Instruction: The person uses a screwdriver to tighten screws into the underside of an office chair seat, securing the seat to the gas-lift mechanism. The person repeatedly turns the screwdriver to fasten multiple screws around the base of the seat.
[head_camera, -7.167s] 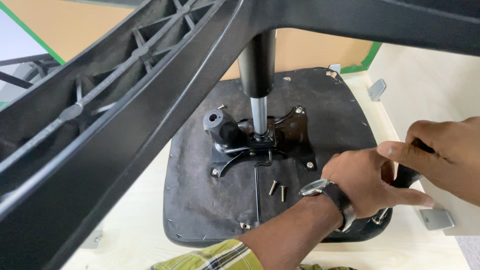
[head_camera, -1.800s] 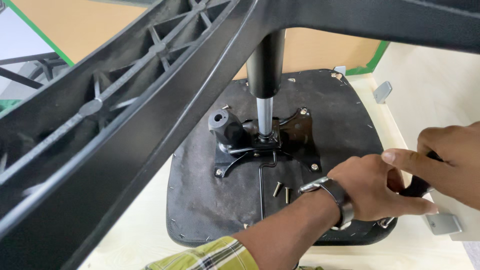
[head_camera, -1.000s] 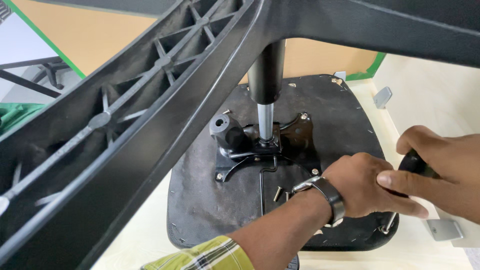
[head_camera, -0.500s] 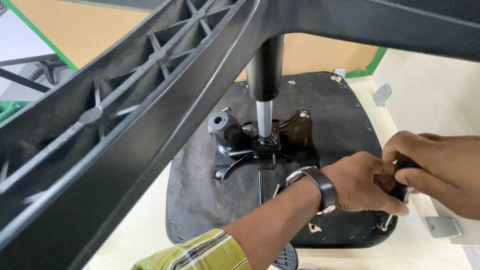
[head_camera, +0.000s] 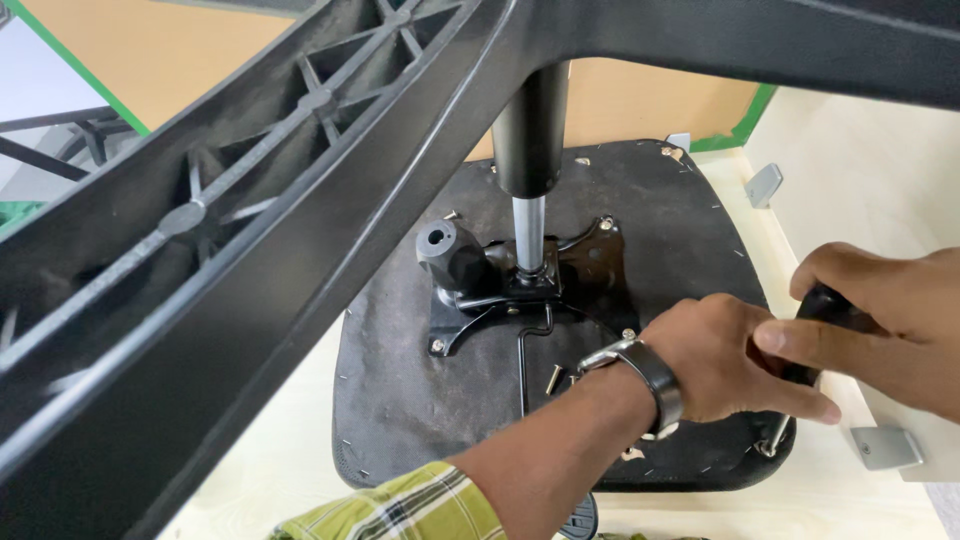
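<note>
An upturned black chair seat (head_camera: 420, 400) lies on a pale surface, with a black tilt mechanism (head_camera: 590, 265) and round knob (head_camera: 450, 255) bolted to it. A gas cylinder (head_camera: 530, 140) rises from the mechanism to the star base (head_camera: 250, 250) overhead. My right hand (head_camera: 890, 320) grips the black handle of a screwdriver (head_camera: 825, 303); its metal tip meets the seat's near right corner. My left hand (head_camera: 735, 360), with a wristwatch, is curled around the tool just below, its fingertips hidden under my right forefinger. Two loose screws (head_camera: 553, 378) lie on the seat beside my left wrist.
The wide black base arms fill the upper left and top of the view. A grey metal bracket (head_camera: 885, 447) lies right of the seat, and another bracket (head_camera: 765, 183) sits at the far right. A brown board (head_camera: 130, 50) stands behind.
Both hands have stayed at the seat's right corner. My right hand shifted its hold on the handle, and my left hand closed in under it. The view has swayed slightly.
</note>
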